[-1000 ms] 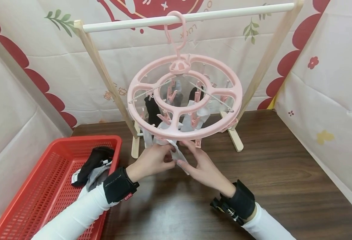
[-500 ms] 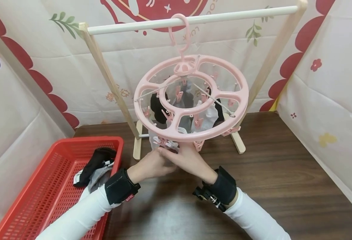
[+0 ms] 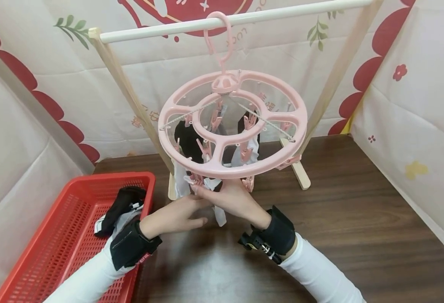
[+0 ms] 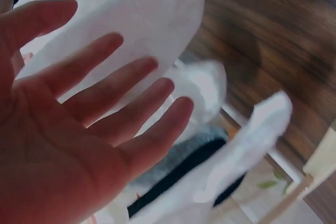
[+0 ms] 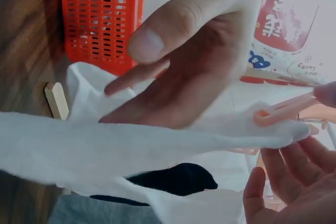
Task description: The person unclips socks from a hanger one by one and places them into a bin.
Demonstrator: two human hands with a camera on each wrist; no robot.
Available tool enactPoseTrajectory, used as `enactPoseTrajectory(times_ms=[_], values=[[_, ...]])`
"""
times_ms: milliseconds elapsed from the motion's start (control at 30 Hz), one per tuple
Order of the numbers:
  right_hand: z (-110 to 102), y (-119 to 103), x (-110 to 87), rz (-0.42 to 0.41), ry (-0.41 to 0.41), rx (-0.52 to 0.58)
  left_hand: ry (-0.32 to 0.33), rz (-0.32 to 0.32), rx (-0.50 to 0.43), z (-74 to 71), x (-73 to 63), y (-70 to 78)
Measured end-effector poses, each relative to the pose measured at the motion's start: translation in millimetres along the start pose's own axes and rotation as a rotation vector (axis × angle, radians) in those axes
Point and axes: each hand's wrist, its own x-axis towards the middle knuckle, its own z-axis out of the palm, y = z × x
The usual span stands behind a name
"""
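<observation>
A white sock (image 5: 131,140) hangs from a pink clothespin (image 5: 283,109) at the near side of the round pink drying hanger (image 3: 229,171). My right hand (image 3: 235,200) is at this clothespin; in the right wrist view its thumb lies on the pin and its fingers are beneath. Below and left of it is my left hand (image 3: 174,216), with nothing in it. The left wrist view shows its fingers (image 4: 142,106) spread and nearly straight beside hanging white socks. In the head view the right hand partly covers the white sock.
The hanger hooks onto a white bar (image 3: 161,29) on a wooden stand. More socks hang from it, including a black sock (image 3: 188,141). A red basket (image 3: 68,210) at the left holds dark and grey socks (image 3: 121,210). The wooden table (image 3: 343,219) extends right.
My right hand has moved left to the clothespin at the near rim. My left hand has let go of the white sock and drawn back down and left. The sock now hangs.
</observation>
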Motion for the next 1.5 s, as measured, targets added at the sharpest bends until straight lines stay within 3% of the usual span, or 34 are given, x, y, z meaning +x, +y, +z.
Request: enactPoseTrajectory(times_ms=[100,200,300,367,467,567,667,833,967,1100,1333,1500], values=[[-1.2,1.9,-0.6,-0.071,-0.013,0.012,-0.009,-0.07,0.037,-5.8,-8.2,-3.3],[-4.5,3.9,-1.3,-0.115,-0.032,0.051,0.031,-0.177,0.066,-12.5,-13.0,-7.1],[-8.7,4.9,-1.6,-0.134,-0.072,0.172,0.101,-0.281,0.049,-18.4,-12.9,-9.9],[-11.6,5.6,-1.9,-0.147,-0.102,0.263,0.13,-0.299,0.023,-21.4,-11.4,-9.9],[-16.7,5.8,-3.4,-0.138,-0.139,0.36,0.1,-0.25,-0.06,-23.4,-9.4,-6.5],[-23.8,6.1,-6.5,-0.123,-0.132,0.345,0.056,-0.162,-0.162,-21.7,-6.7,-1.1],[-31.8,6.7,-11.2,-0.111,-0.113,0.314,0.09,-0.114,-0.232,-19.8,-2.3,5.7],[-43.5,10.4,-17.2,-0.112,-0.13,0.357,0.206,-0.066,-0.252,-18.9,7.5,9.8],[-51.0,14.3,-17.5,-0.16,-0.189,0.399,0.234,-0.024,-0.25,-16.0,14.9,9.5],[-54.7,12.8,-18.4,-0.164,-0.229,0.381,0.243,0.002,-0.211,-9.4,19.8,11.4],[-56.3,5.7,-22.4,-0.026,-0.231,0.302,0.209,0.064,-0.192,1.5,24.2,22.5],[-63.4,9.6,-23.6,-0.084,-0.2,0.319,0.187,0.11,-0.168,1.8,25.2,30.2]])
